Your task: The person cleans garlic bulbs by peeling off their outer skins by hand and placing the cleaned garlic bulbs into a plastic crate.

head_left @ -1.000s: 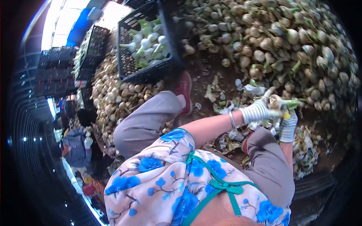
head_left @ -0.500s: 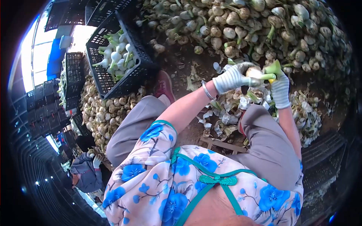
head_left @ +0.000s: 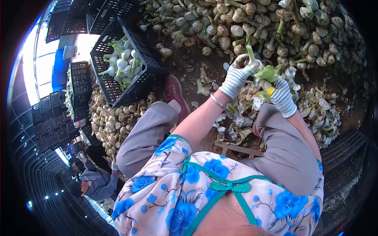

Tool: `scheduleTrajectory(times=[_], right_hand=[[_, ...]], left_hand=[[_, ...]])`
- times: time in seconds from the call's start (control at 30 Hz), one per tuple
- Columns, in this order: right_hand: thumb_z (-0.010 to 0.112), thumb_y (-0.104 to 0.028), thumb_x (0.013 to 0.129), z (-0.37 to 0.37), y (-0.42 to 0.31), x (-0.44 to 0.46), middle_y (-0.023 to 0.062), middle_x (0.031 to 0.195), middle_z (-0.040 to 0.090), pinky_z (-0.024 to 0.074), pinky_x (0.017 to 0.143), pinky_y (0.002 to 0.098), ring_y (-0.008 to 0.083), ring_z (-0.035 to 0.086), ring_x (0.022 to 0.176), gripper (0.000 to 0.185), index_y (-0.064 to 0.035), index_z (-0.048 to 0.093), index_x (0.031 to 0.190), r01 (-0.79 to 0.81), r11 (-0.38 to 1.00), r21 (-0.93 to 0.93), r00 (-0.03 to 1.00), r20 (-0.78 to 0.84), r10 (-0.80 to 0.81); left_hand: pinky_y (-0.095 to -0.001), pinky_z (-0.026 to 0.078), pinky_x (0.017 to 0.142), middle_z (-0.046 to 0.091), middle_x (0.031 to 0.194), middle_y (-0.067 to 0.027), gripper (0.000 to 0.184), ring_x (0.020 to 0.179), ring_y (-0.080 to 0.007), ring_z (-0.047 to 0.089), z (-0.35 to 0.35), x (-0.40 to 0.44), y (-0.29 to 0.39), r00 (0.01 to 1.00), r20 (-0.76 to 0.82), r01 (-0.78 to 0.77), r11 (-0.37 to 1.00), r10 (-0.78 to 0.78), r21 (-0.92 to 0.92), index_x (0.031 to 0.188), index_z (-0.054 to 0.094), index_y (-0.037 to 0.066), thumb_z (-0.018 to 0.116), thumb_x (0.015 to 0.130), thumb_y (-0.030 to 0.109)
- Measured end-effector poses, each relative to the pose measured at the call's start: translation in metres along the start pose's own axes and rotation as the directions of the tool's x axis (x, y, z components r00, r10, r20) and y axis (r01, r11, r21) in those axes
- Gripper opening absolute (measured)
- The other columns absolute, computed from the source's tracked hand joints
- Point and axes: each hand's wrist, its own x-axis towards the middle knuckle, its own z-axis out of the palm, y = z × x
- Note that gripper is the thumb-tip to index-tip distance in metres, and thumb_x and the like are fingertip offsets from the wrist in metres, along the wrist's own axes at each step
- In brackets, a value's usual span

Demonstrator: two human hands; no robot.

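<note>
My left hand [head_left: 237,76], in a white striped knit glove, is closed around a garlic bulb [head_left: 256,65] whose cut green stem [head_left: 250,53] points up and away. Close beside it, my gloved right hand [head_left: 281,96] is closed on a pale green garlic leaf sheath [head_left: 267,73]. A yellow band or small yellow object [head_left: 270,91] shows at its fingers; I cannot tell which. Whether the sheath still joins the bulb is unclear. Below both hands lie peeled garlic skins [head_left: 246,102].
A large heap of unpeeled garlic [head_left: 236,29] spreads at the back. A black plastic crate [head_left: 147,74] with cleaned white garlic [head_left: 123,63] stands at left, above more bulbs [head_left: 114,122]. Another person [head_left: 98,183] works at lower left. Dark crates [head_left: 342,165] stand at right.
The bulb in my left hand has turned from lying sideways to stem up. My right hand has moved lower and left, with the green sheath now folded over beside the bulb.
</note>
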Motion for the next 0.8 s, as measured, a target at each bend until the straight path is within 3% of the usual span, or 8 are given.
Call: scheduleTrajectory(times=[0.2,0.27,0.3,0.37,0.43,0.5,0.67,0.8], right_hand=[[0.056,-0.009,0.082,-0.042,0.028,0.018,0.0054,0.078,0.063,0.0468,0.066,0.0285,0.0149,0.058,0.071,0.014,-0.0011,0.06,0.093,-0.103,0.986,0.13,0.982,-0.143,0.122],[0.057,-0.01,0.077,-0.071,0.084,0.028,0.0124,0.075,0.062,0.0469,0.066,0.0354,0.0258,0.059,0.069,0.014,-0.003,0.061,0.089,-0.094,0.351,-0.932,0.994,-0.069,0.082],[0.058,-0.016,0.074,-0.059,0.046,0.03,0.0232,0.09,0.059,0.047,0.076,0.0382,0.0349,0.058,0.08,0.025,-0.0032,0.06,0.096,-0.129,0.235,-0.964,0.918,-0.026,0.397],[0.058,-0.017,0.077,-0.052,0.022,0.022,0.0185,0.1,0.059,0.047,0.078,0.035,0.0302,0.059,0.085,0.03,-0.0028,0.057,0.104,-0.103,0.301,-0.948,0.956,-0.011,0.294],[0.058,-0.015,0.08,-0.034,0.007,0.014,0.0109,0.104,0.057,0.0459,0.08,0.0301,0.0212,0.058,0.088,0.032,-0.003,0.054,0.11,-0.042,0.989,-0.142,0.999,0.003,0.043],[0.058,-0.01,0.082,-0.023,0.003,0.018,0.0038,0.099,0.058,0.0444,0.08,0.0255,0.0117,0.053,0.091,0.029,-0.0029,0.054,0.11,-0.062,0.971,0.232,0.996,-0.05,0.076],[0.058,-0.009,0.081,-0.006,0.029,0.016,0.0063,0.087,0.062,0.0451,0.077,0.0268,0.0135,0.058,0.083,0.017,-0.0009,0.058,0.096,0.016,0.96,-0.28,0.987,0.161,0.031],[0.059,-0.016,0.078,0.011,0.055,-0.014,0.0092,0.093,0.063,0.0449,0.08,0.0295,0.0192,0.059,0.087,0.025,-0.0047,0.061,0.1,0.049,0.881,-0.47,0.505,0.773,0.384]], left_hand=[[-0.0239,0.045,0.075,0.059,0.088,0.0003,0.017,0.079,-0.0086,0.054,0.001,-0.002,0.02,0.995,-0.073,-0.077,0.992,0.07,-0.103,0.093,0.058,0.008,0.066,0.078,0.011],[-0.0237,0.044,0.076,0.059,0.088,0.0003,0.016,0.08,-0.0085,0.054,0.007,-0.003,0.016,0.999,-0.049,-0.021,0.99,0.014,-0.137,0.092,0.058,0.008,0.065,0.078,0.01],[-0.0234,0.044,0.077,0.059,0.089,0.0003,0.016,0.081,-0.0085,0.054,0.005,-0.006,0.01,0.997,-0.039,0.054,0.985,-0.062,-0.165,0.092,0.059,0.008,0.065,0.078,0.009],[-0.0232,0.043,0.078,0.06,0.09,0.0003,0.016,0.084,-0.0087,0.054,-0.001,-0.003,0.005,0.998,-0.007,0.058,0.967,-0.062,-0.247,0.095,0.059,0.008,0.064,0.079,0.011],[-0.0231,0.043,0.078,0.061,0.092,-0.0002,0.019,0.086,-0.009,0.055,-0.003,-0.01,0.013,0.997,0.023,0.075,0.996,-0.074,-0.055,0.098,0.059,0.008,0.062,0.081,0.016],[-0.0253,0.046,0.076,0.061,0.092,-0.003,0.023,0.084,-0.0115,0.057,-0.004,-0.007,0.01,0.997,0.052,0.059,0.997,-0.056,-0.047,0.101,0.058,0.006,0.06,0.083,0.02],[-0.0354,0.052,0.072,0.061,0.087,-0.0095,0.022,0.079,-0.0227,0.061,-0.009,-0.001,0.015,0.975,-0.004,0.19,0.85,-0.22,-0.492,0.093,0.057,0.001,0.055,0.085,0.022],[-0.0415,0.052,0.071,0.061,0.085,-0.0088,0.024,0.08,-0.0257,0.059,-0.009,0.007,0.022,0.939,-0.055,0.229,0.737,-0.34,-0.636,0.09,0.058,0.006,0.054,0.085,0.029]])
